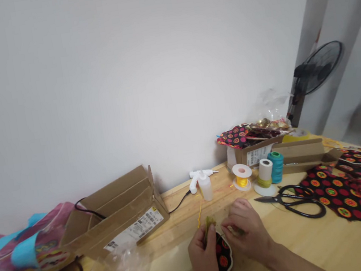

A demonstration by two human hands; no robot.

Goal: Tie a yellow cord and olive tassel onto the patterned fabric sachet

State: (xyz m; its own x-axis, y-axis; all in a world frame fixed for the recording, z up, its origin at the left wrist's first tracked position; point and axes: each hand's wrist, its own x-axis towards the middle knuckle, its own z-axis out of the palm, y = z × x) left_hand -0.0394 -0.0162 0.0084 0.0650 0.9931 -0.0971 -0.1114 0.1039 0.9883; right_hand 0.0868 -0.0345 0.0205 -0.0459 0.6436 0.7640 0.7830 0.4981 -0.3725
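Note:
Low in the head view, both hands work over a small black fabric piece (223,256) with red and orange dots, lying on the wooden table (318,241). My left hand (203,254) is closed around the piece's left edge and pinches a tuft of yellow-green thread (209,225). My right hand (247,229) is closed, fingertips pinching near the top of the piece; what it pinches is too small to make out.
Black scissors (295,202), a yellow spool (242,177), a white-green spool (265,176) and a teal spool (276,166) stand behind. A white bottle (205,187), glue gun (198,177), open cardboard box (117,213), patterned fabric (345,192) and a fan (318,69) surround.

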